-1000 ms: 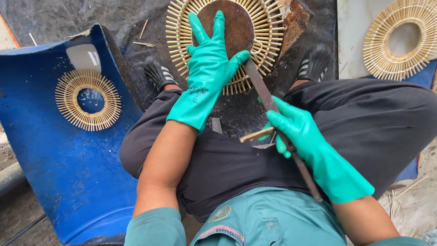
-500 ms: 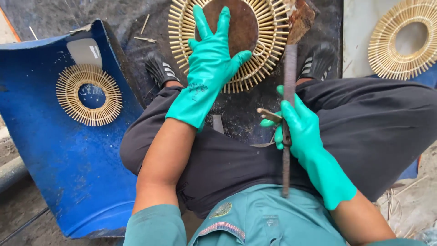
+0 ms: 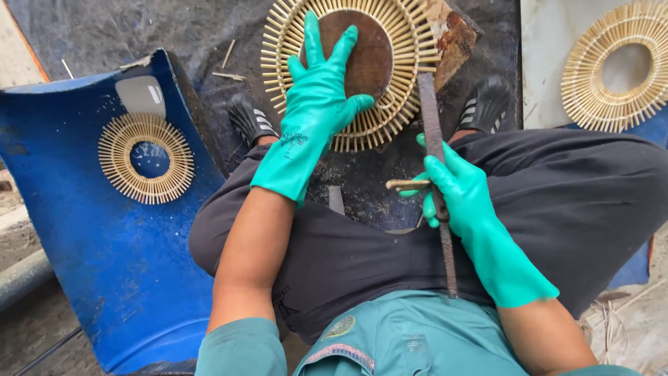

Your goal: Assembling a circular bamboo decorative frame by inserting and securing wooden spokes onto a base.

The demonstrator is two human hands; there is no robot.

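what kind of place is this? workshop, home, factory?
Likely an informal, floor-level craft workspace: finished round sunburst rings of pale bamboo sticks lie on a curved blue plastic barrel piece, and the right hand grips a rusty metal blade.

Both hands wear long rubber gloves in a bright green-blue colour. The left hand (image 3: pixel 321 97) glove has small dark print near the cuff, and the right hand (image 3: pixel 459 191) glove reaches past the wrist. The forearms are bare. The shirt (image 3: pixel 390 341) is teal with short sleeves. The trousers (image 3: pixel 557 202) are black. The shoes (image 3: pixel 249 118) are black with white stripes.
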